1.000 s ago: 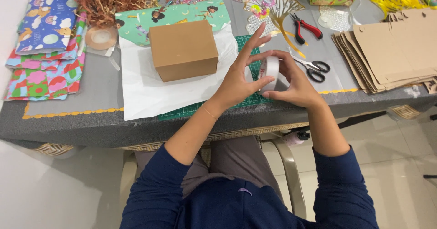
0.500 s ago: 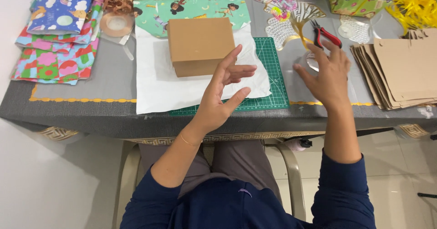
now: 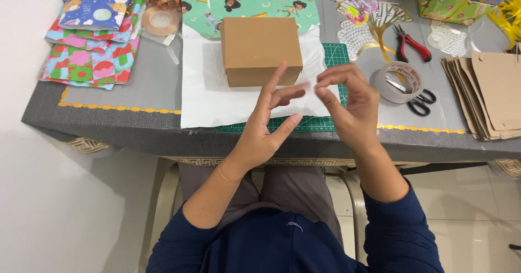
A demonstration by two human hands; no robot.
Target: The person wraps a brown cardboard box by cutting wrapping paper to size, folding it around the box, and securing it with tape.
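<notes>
Both hands are raised just above the near edge of the grey table (image 3: 108, 126), close together over the white sheet of paper (image 3: 203, 96). The left hand (image 3: 266, 124) has its fingers spread and loosely open, gripping nothing I can make out. The right hand (image 3: 347, 105) has thumb and forefinger pinched together near the left fingertips; there may be a small clear strip between them, but I cannot tell for sure.

The brown cardboard box (image 3: 260, 48) sits closed on the white paper, just beyond the hands, with a green cutting mat (image 3: 325, 122) showing under the paper's right edge. To the right of the right hand, a roll of tape (image 3: 399, 83) lies flat on the table, touching black-handled scissors (image 3: 420, 102). Red-handled pliers (image 3: 412, 42) lie farther back. Flat brown cardboard pieces (image 3: 488, 88) are stacked at the far right, and folded patterned wrapping paper (image 3: 89, 39) lies at the left.
</notes>
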